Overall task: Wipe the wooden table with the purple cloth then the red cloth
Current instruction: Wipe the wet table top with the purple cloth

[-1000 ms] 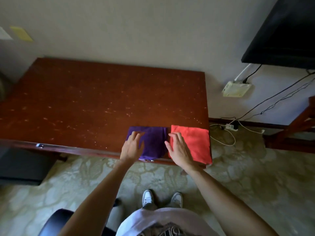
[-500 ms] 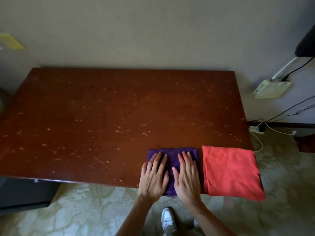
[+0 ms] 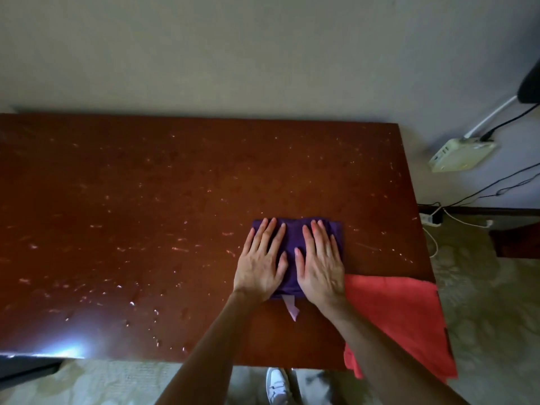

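Head view, left hand (image 3: 258, 266), right hand (image 3: 320, 266) flat on purple cloth (image 3: 292, 244)

Plain pale wall (image 3: 233, 54), patterned carpet (image 3: 482, 287), trailing cables (image 3: 473, 197)

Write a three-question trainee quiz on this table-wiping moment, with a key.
1. True or false: both hands lie flat on the purple cloth.
2. Where is the red cloth? A) at the table's right front corner, overhanging the edge B) under the left hand C) on the floor
3. Fill in: the wooden table is speckled with pale ____.

Key: 1 true: left hand, right hand. 2 A. 3 marks.
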A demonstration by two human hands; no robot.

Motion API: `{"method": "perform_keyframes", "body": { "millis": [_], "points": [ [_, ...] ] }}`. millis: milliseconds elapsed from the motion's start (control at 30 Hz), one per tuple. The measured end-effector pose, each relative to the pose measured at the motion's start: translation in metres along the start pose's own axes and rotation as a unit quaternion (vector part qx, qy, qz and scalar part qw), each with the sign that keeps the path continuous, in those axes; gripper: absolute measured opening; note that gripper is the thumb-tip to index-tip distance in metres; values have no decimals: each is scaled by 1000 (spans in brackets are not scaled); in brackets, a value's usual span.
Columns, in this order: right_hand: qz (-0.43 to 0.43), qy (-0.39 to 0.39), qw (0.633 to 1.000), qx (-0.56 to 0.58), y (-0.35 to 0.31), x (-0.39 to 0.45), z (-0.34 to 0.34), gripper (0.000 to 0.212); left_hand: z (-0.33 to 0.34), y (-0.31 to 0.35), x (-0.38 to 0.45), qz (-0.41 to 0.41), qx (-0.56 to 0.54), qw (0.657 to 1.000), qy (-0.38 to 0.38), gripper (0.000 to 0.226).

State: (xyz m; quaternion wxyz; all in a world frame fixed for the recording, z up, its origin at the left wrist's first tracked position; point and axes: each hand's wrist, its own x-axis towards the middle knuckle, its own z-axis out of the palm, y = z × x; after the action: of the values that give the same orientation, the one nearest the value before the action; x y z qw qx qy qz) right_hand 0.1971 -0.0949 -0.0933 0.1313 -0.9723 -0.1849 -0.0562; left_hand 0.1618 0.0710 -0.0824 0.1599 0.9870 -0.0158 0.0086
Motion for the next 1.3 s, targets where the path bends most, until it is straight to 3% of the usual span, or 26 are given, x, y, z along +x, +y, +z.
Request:
{"method": "perform_keyframes", "body": {
  "millis": [400,600,800,1100,1300],
  "points": [
    [19,6,1000,22,106,224,11,64,10,-5,251,45,16,998,37,64],
    [16,19,999,22,135,278,17,64,17,-2,315,43,32,997,56,66],
    [8,11,999,33,137,246,7,62,19,18,288,33,42,997,49,66],
    [3,-6,1000,-15,163,87,-28,61,41,104,152,54,36,998,20,63],
    [-23,-4,999,-40,176,28,-44,63,50,132,100,65,50,997,7,63]
  ]
}}
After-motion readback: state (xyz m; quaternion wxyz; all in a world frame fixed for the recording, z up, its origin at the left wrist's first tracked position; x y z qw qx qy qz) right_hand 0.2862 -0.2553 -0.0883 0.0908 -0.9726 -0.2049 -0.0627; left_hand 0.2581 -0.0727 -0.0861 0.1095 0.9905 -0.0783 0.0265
